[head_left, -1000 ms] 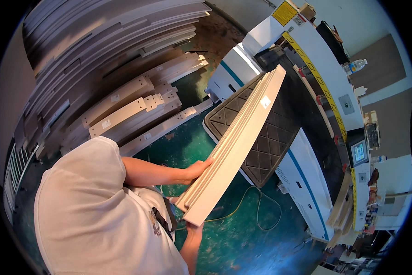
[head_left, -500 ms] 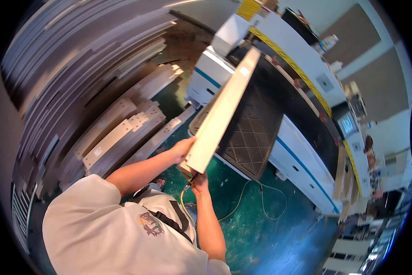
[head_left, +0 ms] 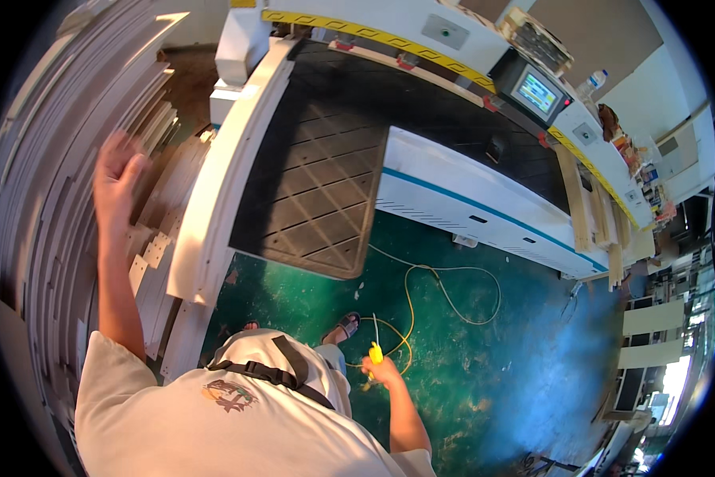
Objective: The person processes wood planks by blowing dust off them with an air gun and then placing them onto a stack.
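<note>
Left hand (head_left: 117, 181) raised, right hand (head_left: 384, 370) low

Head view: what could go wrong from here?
Trip: the hose loops over the floor near the sandalled foot and might catch it.
Shift: the pale boards overhang the black bed's near edge; with the left hand off them, a knock could move them.
</note>
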Action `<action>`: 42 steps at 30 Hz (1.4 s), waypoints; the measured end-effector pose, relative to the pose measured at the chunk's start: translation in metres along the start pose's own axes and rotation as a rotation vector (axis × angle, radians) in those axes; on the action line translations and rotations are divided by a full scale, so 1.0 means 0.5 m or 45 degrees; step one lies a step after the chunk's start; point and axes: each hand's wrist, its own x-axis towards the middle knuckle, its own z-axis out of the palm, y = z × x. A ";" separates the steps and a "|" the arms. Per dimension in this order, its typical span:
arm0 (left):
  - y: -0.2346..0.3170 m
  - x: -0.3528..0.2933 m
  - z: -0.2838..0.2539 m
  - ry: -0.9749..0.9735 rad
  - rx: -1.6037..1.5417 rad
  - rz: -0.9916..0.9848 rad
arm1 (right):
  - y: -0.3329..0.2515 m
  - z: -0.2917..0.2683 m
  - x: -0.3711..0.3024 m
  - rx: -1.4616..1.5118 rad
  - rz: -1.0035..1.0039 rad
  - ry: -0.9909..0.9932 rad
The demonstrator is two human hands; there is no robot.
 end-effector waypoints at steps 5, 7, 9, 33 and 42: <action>0.232 0.026 0.202 0.049 0.397 0.482 | -0.071 -0.220 -0.067 0.216 0.255 -0.087; 0.210 0.044 0.260 -0.574 0.179 0.284 | -0.090 -0.287 -0.064 0.465 -0.161 0.014; 0.188 -0.004 0.404 -0.530 0.391 0.170 | -0.168 -0.348 -0.056 1.191 -0.389 -0.092; -0.481 0.197 1.436 -1.140 0.556 -0.449 | -0.581 -0.720 -0.012 0.944 -0.420 0.389; -0.727 0.385 1.701 -1.111 1.040 0.091 | -0.755 -0.761 0.123 0.848 -0.306 0.007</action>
